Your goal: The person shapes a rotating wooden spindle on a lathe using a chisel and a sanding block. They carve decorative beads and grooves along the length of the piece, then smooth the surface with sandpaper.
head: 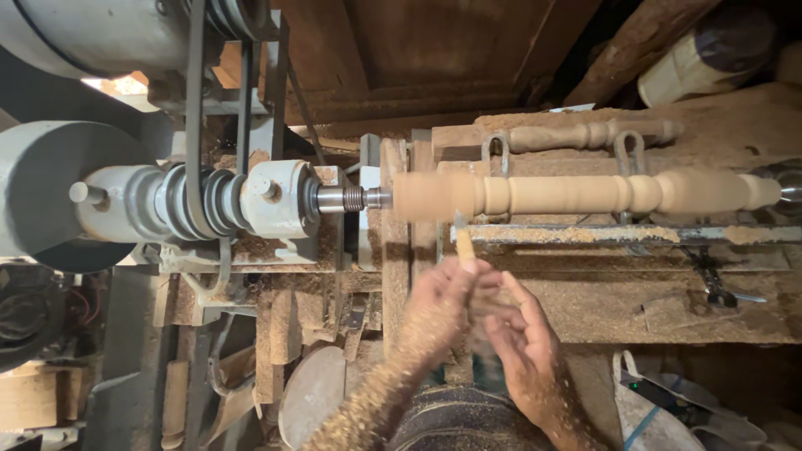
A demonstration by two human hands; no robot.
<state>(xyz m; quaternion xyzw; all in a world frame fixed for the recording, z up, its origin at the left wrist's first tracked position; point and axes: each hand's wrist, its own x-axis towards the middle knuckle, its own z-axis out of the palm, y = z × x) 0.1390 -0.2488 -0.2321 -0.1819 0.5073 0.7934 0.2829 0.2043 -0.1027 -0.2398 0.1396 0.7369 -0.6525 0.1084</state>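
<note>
Head view: a wood lathe is seen from above, with a turned wooden spindle (576, 193) mounted horizontally between the threaded drive shaft (351, 199) on the left and the tail centre at the far right. The spindle's left portion is a plain cylinder; beads and coves are cut further right. A second, finished spindle (585, 134) lies behind it on the sawdust-covered worktop (735, 117). A metal tool rest (618, 235), coated with shavings, runs just in front of the mounted spindle.

The left hand (443, 292) is closed around a narrow wooden-handled tool (464, 242), whose tip is held up against the tool rest, just below the plain cylinder; actual contact with the wood cannot be confirmed. The right hand (522, 342) is held just beside the left, fingers partly extended and blurred; whether anything is gripped cannot be told. Both forearms are coated in sawdust.

At left, a stepped pulley (196, 200) carrying a dark belt (197, 108) is noted beside a grey headstock bearing (280, 199).
</note>
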